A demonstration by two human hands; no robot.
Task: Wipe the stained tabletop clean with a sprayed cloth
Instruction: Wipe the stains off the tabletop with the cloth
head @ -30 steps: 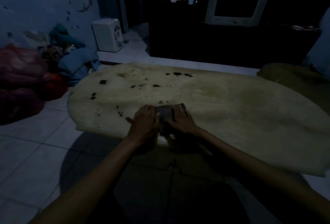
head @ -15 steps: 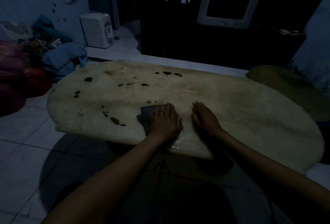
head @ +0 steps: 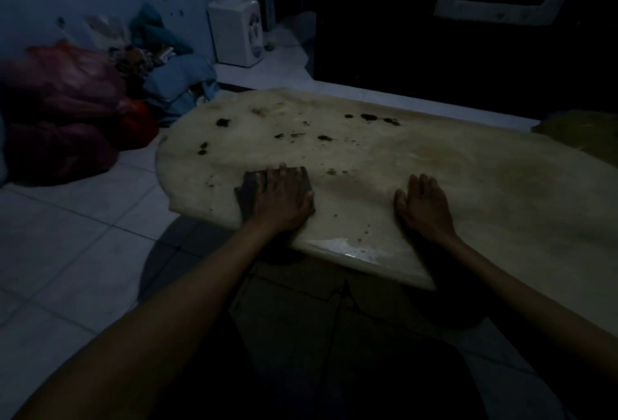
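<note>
Dim room, head view, items listed left to right.

Dark red, bulging plastic sacks (head: 57, 111): heaped on the pale tiled floor (head: 67, 252) at far left, against the blue wall.

Crumpled blue and teal fabric pile (head: 180, 76): just right of the sacks, near the tabletop's far left corner.

White boxy appliance with a round front grille (head: 239, 33): upright on the floor beside the wall, behind the fabric.

Cream, rounded stone-like tabletop (head: 468, 178): spans centre to right. Dark stain blotches (head: 222, 122) are scattered over its far left and centre; smaller specks lie nearer the front edge. A wet, glossy patch (head: 351, 247) shows on the near rim between the two forearms.

Dark grey folded cloth (head: 249, 187): flat on the tabletop at its near left edge, corners showing on both sides of the hand on top.

Left hand (head: 284, 200): palm down on the cloth, fingers straight and together, pressing it to the surface.

Right hand (head: 424, 205): palm down on bare tabletop, well apart from the cloth, fingers extended, holding nothing.

Black low cabinet (head: 434, 51): behind the table, across the far wall.

White-framed dark screen (head: 501, 8): on the cabinet, upper right, partly cropped.

Olive cushion-like mass (head: 582, 131): at the right edge, beyond the tabletop; details too dark to tell.
</note>
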